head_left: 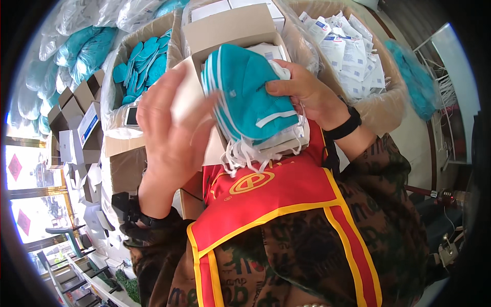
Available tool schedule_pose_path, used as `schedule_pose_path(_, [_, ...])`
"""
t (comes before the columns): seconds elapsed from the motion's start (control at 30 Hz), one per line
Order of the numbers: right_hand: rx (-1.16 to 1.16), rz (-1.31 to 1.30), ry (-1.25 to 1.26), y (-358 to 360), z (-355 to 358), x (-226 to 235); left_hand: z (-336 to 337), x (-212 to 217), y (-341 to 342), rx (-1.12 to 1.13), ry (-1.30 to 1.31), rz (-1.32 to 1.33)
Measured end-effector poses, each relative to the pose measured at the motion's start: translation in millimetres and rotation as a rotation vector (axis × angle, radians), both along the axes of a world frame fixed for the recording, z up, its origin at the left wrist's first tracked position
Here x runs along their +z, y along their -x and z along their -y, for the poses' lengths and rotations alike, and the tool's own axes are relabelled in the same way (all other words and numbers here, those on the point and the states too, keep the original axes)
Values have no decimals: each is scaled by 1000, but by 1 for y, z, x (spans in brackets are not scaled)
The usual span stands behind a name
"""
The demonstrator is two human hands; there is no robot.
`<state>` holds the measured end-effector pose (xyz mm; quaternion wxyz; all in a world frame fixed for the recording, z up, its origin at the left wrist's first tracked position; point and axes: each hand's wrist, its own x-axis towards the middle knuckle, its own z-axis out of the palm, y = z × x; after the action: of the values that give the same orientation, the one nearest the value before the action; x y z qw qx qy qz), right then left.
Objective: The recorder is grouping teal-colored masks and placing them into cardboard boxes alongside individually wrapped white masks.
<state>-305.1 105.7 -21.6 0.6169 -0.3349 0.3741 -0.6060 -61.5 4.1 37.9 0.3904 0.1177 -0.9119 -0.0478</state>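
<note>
My right hand (309, 94) grips a stack of teal face masks (245, 97) by its right side, thumb on top. White edges show along the stack's left side, and white ear loops (248, 156) dangle from its lower end. Just left of the masks is my left hand (169, 123), blurred by motion, with fingers apart and nothing visible in them. Under the masks stands an open cardboard box (230, 28) with white packets inside, partly hidden by the masks and my hands.
At the left, a plastic-lined carton (175, 38) holds loose teal masks (148, 64), with a phone-like dark-screened item (131, 116) at its front. A carton (388, 110) of white packets (348, 51) stands right. Filled plastic bags (94, 51) and folded boxes (76, 133) crowd the far left.
</note>
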Motion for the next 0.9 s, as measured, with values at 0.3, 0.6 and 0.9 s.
schedule_pose_path(0.3, [116, 50, -120, -25, -11, -27, 7, 28, 20, -180, 383, 368])
schedule_pose_path(0.6, [578, -310, -124, -51, -40, 29, 16, 7, 12, -80, 151, 532])
schedule_pose_path(0.9, [31, -641, 667, -60, -35, 39, -28, -45, 8, -572, -1066, 329])
